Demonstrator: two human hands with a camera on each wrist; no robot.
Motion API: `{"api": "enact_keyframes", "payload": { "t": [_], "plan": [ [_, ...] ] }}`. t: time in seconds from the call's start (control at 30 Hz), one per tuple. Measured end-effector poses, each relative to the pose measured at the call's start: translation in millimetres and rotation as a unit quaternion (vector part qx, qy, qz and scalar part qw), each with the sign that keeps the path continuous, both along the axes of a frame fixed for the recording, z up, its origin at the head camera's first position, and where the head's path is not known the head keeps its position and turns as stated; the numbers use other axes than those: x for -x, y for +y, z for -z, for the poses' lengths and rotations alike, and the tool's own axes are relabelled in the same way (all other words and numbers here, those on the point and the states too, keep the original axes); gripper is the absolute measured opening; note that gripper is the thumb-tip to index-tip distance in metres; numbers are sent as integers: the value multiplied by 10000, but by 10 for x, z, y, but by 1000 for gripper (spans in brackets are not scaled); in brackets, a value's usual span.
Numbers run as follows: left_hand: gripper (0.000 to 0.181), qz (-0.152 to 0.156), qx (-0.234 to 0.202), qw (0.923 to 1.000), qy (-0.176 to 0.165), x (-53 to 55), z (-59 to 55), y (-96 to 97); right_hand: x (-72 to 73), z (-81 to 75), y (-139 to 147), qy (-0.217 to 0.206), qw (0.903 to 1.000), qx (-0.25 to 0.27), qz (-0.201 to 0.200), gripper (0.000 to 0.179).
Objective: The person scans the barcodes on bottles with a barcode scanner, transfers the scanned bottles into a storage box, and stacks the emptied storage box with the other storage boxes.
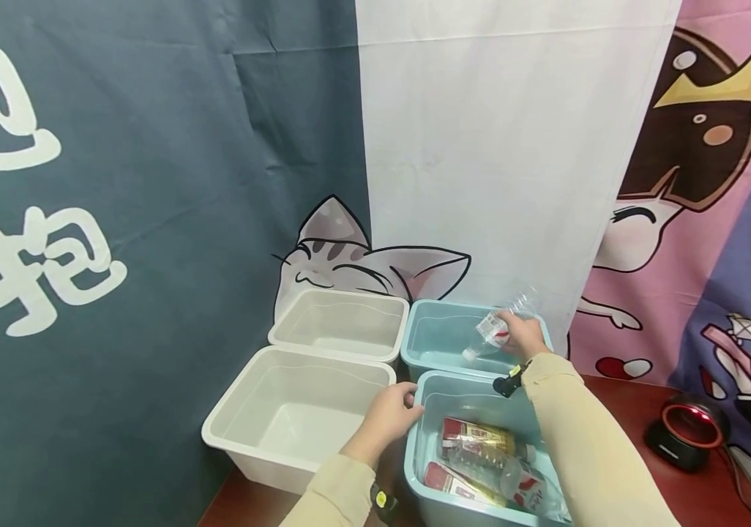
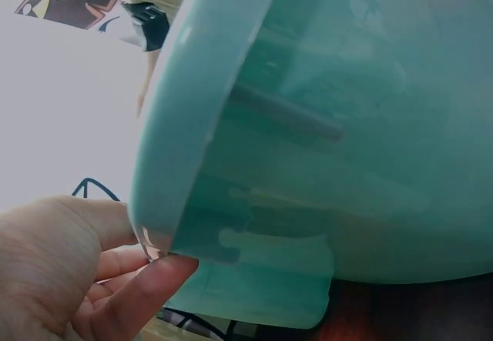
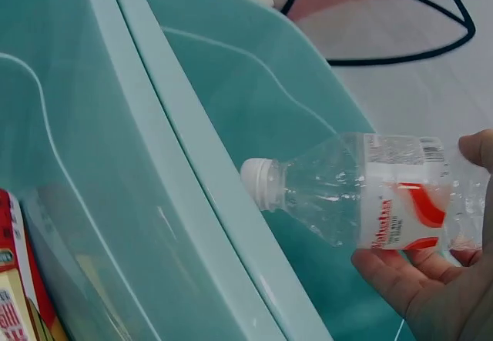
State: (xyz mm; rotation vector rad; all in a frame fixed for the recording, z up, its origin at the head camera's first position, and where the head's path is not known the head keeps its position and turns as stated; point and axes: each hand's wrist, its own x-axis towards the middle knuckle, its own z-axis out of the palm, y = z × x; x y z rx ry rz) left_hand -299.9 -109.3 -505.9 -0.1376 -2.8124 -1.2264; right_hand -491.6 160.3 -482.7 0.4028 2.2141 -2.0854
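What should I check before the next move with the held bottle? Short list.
1. Bottle secure: ok, right hand grips it toward its base.
2. Cap on: ok.
3. Bottle above far blue bin: ok, tilted with the cap end lower.
4. Bottle clear of the bin's edge: cannot tell, contact isn't clear.
5. Near blue bin steadied: ok, left hand pinches its rim.
6. Near blue bin holding one kind only: not ok, clear bottles lie among red-and-yellow packs.
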Motion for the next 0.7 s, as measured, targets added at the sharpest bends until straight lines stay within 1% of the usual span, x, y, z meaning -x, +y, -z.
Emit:
{"api": "enact_keyframes", "payload": {
  "t": [0.17,0.33,0.43,0.57,0.7],
  "plan": [
    [40,-35,65,10000,33,-17,-26,-12,-84,-128,-158,171,9997,147,-117,78],
    [40,-42,98,9999,114,-4,-8,-26,-120,-225,-288,321,9992,152,-200,83],
    [41,-12,54,9999,115,1,3,-34,-139,-278,-365,424,9982,376,-168,81],
    [41,44,-24,9999,99,5,5,-30,-147,-327,-456,431,9968,670,-77,80],
    [40,53,4,9999,108,-2,-4,-20,-164,-374,-535,370,9966,728,-104,86]
  ]
}}
